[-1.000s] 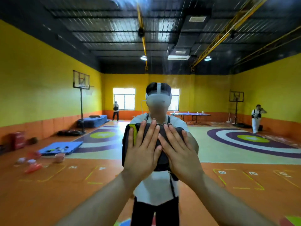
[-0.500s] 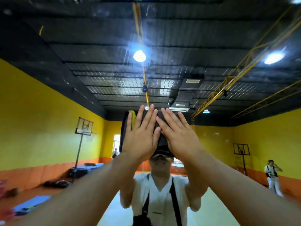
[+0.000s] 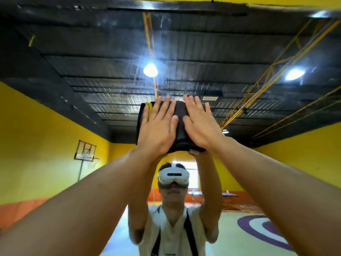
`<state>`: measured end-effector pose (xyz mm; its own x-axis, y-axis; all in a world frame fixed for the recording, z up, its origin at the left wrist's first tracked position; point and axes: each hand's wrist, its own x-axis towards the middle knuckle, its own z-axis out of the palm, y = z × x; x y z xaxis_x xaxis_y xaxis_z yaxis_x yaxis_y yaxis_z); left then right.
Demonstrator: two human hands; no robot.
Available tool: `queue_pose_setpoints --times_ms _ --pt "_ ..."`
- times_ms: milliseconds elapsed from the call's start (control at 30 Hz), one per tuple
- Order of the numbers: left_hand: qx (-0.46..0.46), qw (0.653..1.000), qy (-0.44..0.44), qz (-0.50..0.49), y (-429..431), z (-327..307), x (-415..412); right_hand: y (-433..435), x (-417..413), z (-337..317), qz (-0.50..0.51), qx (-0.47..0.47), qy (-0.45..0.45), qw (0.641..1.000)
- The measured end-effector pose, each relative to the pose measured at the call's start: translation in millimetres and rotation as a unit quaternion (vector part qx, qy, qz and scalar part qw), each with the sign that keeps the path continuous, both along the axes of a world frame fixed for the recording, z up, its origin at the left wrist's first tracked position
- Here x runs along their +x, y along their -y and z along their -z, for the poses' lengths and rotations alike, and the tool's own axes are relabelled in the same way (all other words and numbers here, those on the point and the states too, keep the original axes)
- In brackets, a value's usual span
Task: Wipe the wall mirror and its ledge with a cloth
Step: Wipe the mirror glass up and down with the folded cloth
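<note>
The wall mirror [image 3: 73,58] fills nearly the whole head view, and its top edge runs just under the frame's upper border. A dark folded cloth [image 3: 180,141] with a yellow strip at its upper left corner lies flat against the glass, high above my head. My left hand [image 3: 158,126] presses its left half with the palm flat and fingers spread. Beside it, my right hand [image 3: 201,124] presses the right half the same way, thumbs almost touching. Both arms reach up and forward. The mirror's ledge is out of view.
The glass reflects a person wearing a white headset [image 3: 173,177], a dark ceiling with bright lamps [image 3: 150,70], yellow walls and a basketball hoop [image 3: 85,150]. Faint streaks show on the glass above the cloth.
Both hands have slid the cloth up the mirror from chest height to well above the reflected head. The view has tilted upward, so the floor has mostly dropped out of sight.
</note>
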<state>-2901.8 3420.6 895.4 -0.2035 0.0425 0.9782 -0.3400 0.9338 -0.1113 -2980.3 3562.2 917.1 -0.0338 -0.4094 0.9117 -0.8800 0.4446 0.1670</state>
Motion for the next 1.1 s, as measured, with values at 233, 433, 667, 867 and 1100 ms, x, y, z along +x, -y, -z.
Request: queue_pose_setpoints --times_ms 233,433,667,867,1100 --pt "-0.011 0.999 -0.044 -0.019 -1 15 -10 23 1 22 0.082 -0.089 -0.053 0.991" --pt "-0.007 0.998 -0.051 -0.025 -14 22 -23 11 -19 25 0.083 -0.072 -0.106 0.988" --pt "-0.038 0.999 -0.027 -0.015 -76 30 -67 -57 -68 37 0.089 -0.070 -0.090 0.989" --pt "0.010 1.000 -0.026 0.009 -108 31 -81 -82 -79 45 0.071 -0.080 -0.050 0.993" --pt "-0.031 0.998 -0.027 -0.041 -99 82 -79 -83 -88 96 0.073 -0.073 -0.095 0.990"
